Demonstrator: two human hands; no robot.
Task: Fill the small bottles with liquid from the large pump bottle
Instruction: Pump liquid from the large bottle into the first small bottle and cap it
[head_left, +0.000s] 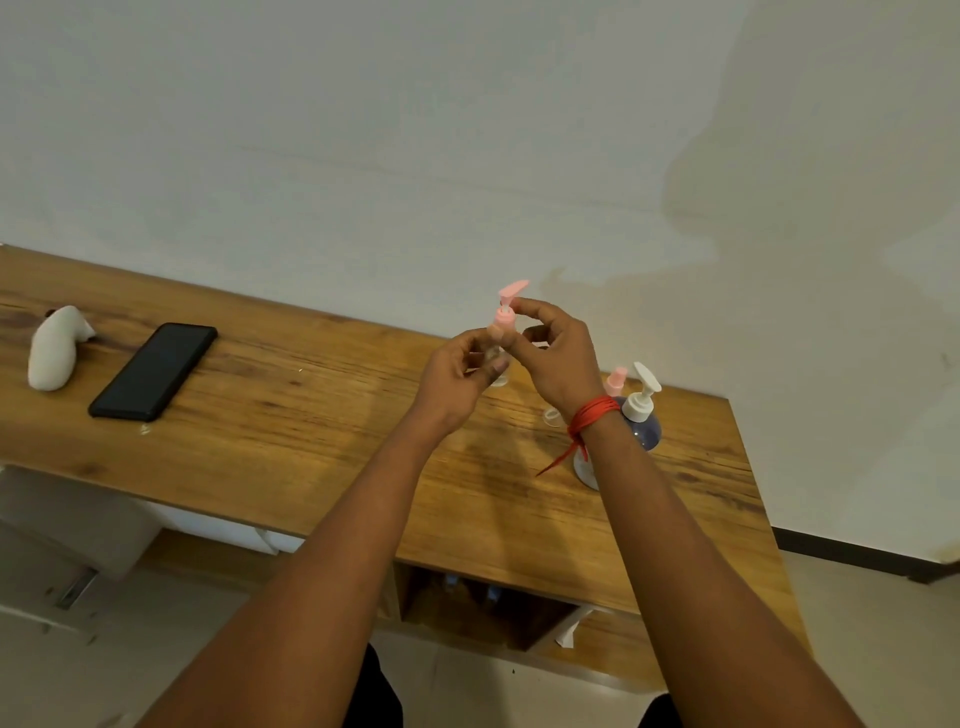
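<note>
At centre frame, a small clear bottle (493, 353) with a pink pump cap (506, 306) is held above the wooden table (291, 415); the left hand (457, 379) grips its body, the right hand (556, 358) pinches the cap, apparently unscrewing or refitting it. To the right stands the large pump bottle (641, 421), needed next for filling.

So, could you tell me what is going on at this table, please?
A person holds a small clear bottle above the wooden table in the left hand, while the right hand pinches its pink pump cap. The large pump bottle stands behind the right wrist, untouched, with another pink-capped bottle beside it. A phone lies further left.
</note>
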